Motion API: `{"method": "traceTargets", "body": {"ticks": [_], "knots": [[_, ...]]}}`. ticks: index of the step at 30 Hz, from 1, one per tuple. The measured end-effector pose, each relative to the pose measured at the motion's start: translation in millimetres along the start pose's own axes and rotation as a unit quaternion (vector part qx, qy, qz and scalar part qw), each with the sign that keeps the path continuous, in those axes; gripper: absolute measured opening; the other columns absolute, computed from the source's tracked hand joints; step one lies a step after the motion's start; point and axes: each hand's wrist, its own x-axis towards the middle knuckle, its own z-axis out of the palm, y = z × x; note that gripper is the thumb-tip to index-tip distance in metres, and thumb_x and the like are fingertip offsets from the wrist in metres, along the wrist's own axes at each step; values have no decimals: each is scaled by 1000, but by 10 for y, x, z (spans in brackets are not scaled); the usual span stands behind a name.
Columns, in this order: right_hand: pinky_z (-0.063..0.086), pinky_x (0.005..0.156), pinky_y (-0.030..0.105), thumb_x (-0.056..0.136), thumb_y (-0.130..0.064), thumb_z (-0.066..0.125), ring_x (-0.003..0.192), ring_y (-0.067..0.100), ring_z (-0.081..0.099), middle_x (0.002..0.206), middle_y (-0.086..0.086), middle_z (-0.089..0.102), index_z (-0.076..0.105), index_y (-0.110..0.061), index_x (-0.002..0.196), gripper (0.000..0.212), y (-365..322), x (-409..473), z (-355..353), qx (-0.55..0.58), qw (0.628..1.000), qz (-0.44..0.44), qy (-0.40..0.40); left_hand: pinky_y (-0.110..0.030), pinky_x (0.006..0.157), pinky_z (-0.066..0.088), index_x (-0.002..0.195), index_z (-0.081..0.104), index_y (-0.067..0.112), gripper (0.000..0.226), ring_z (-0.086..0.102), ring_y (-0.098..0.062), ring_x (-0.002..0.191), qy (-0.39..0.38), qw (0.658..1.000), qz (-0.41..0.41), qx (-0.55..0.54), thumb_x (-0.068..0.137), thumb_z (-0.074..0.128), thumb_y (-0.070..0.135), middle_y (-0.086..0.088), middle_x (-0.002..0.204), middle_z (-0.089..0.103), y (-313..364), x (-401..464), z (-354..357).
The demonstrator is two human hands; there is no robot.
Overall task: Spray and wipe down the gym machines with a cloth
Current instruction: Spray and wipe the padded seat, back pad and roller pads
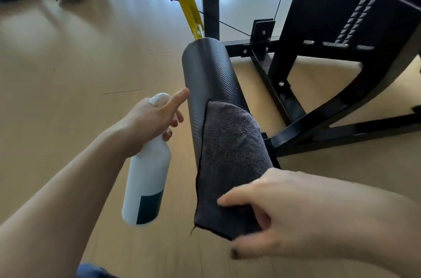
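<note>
Mid-task, by my reading: the grey cloth (230, 163) is draped over the near half of the black roller pad (207, 72), which runs from centre toward 12 o'clock. The right hand (284, 214), at 4 o'clock, has its fingers closed on the cloth's lower end. The left hand (152, 118), at 9 o'clock of the pad, grips the white spray bottle (145, 182), forefinger extended toward the pad. Far half and black frame (319, 86) appear undone. The bottle's dark label shows no legible writing.
</note>
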Motion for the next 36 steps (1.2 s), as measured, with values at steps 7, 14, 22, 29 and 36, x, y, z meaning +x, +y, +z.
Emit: {"method": "traceTargets", "body": {"ticks": [7, 14, 22, 29, 36], "knots": [[24, 121, 53, 91, -66, 27, 153, 32, 6, 162, 11, 8, 1, -37, 159, 78, 40, 574, 661, 35, 951, 106, 288, -30, 60, 49, 81, 70, 9, 70, 55, -16, 55, 4, 1000, -15, -12, 89, 54, 76, -10, 86, 67, -31, 39, 34], [16, 120, 59, 85, -70, 21, 153, 35, -13, 166, 15, -14, -11, -37, 158, 86, 52, 760, 758, 41, 953, 119, 277, -33, 63, 51, 79, 68, 10, 68, 57, -18, 56, 4, 1000, -20, -9, 90, 52, 75, -17, 97, 71, -42, 172, 64], [-1, 124, 54, 100, -61, 27, 151, 34, -21, 163, 12, -26, -17, -33, 157, 77, 406, 1551, -30, 17, 954, 126, 271, -32, 62, 50, 83, 72, 13, 70, 58, -13, 53, 41, 999, -10, -13, 90, 47, 78, -10, 88, 70, -51, 422, 57], [2, 124, 54, 101, -56, 33, 153, 36, -13, 166, 14, -17, -1, -30, 161, 74, 771, 2583, -969, 28, 946, 151, 285, -35, 66, 50, 82, 73, 13, 71, 59, -15, 55, 55, 997, -34, -34, 89, 47, 79, -8, 87, 72, -110, 522, 37], [30, 114, 53, 90, -63, 46, 147, 30, 22, 161, 3, 25, 29, -38, 153, 70, 984, 3110, -1523, 81, 927, 156, 331, -33, 62, 49, 82, 73, 13, 71, 58, -12, 51, 47, 998, -28, -28, 88, 48, 79, -9, 87, 72, -83, 506, -39]]}}
